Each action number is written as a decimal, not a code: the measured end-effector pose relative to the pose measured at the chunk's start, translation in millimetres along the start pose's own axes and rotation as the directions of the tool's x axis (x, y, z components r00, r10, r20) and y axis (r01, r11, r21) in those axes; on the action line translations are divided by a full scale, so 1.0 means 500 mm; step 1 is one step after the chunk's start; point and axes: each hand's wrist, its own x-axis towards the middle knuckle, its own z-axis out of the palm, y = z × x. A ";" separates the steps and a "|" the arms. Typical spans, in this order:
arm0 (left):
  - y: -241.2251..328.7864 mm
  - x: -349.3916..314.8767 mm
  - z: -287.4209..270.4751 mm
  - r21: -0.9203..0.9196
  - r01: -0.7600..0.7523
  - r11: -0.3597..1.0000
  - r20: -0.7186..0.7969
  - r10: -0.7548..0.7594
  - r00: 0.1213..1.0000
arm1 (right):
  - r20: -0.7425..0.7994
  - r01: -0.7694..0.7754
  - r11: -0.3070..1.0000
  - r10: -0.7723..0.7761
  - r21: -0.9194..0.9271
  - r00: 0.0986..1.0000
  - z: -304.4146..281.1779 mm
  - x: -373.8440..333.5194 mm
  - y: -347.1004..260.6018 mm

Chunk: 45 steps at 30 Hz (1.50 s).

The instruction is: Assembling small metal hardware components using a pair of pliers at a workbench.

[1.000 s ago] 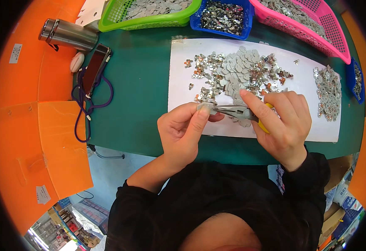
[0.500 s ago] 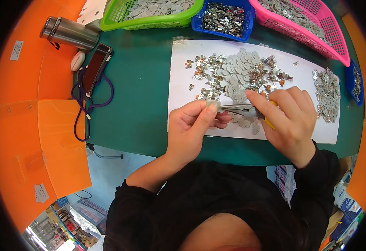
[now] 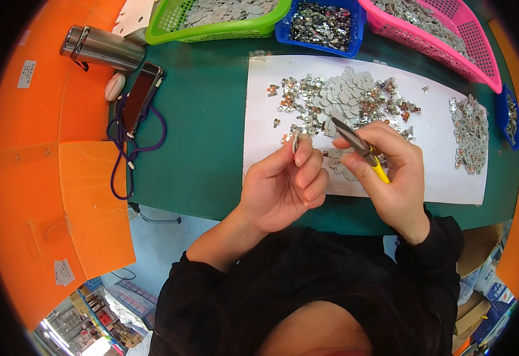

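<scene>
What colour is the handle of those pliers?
Yellow, where the pliers' handle shows in the right hand, in the head view.

Green table (image 3: 197, 118): white sheet (image 3: 260, 113) (grey plates (image 3: 349, 92) piled mid-sheet), green basket (image 3: 235, 29), blue tray (image 3: 318, 48), pink basket (image 3: 428, 52), phone (image 3: 137, 102).

Dressed in a black top (image 3: 307, 255) with a rounded neckline (image 3: 307, 298). Covered by a loose, wrinkled left sleeve (image 3: 189, 285) only to the forearm (image 3: 219, 242), by a right sleeve (image 3: 440, 252) nearly to the wrist (image 3: 414, 231). Bare at both hands (image 3: 286, 193).
</scene>
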 end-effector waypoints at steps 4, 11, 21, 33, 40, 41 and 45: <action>-0.012 -0.005 -0.005 0.295 -0.064 0.953 -0.052 0.083 0.995 | 0.017 -0.019 0.999 0.018 0.042 1.000 0.023 0.005 -0.003; -0.031 -0.001 -0.005 0.374 -0.104 0.922 -0.159 0.174 0.972 | -0.031 -0.011 0.998 0.013 0.068 0.999 0.044 0.010 0.000; -0.032 0.003 -0.005 0.268 -0.065 0.961 -0.132 0.103 0.986 | -0.043 0.032 0.999 -0.033 -0.006 0.999 0.046 0.012 0.013; -0.036 0.003 -0.008 0.338 -0.072 0.938 -0.183 0.141 0.973 | -0.083 0.157 0.978 -0.169 -0.136 0.982 0.049 0.014 0.021; -0.045 0.009 -0.010 0.385 -0.103 0.917 -0.198 0.191 0.961 | -0.124 0.359 0.852 -0.433 -0.382 0.893 0.051 0.019 0.018; -0.048 0.011 -0.013 0.373 -0.130 0.919 -0.178 0.208 0.962 | -0.140 0.363 0.851 -0.440 -0.380 0.887 0.051 0.019 0.018; -0.062 0.020 -0.020 0.466 -0.278 0.840 -0.022 0.325 0.945 | -0.180 0.230 0.945 -0.274 -0.231 0.945 0.059 0.011 0.014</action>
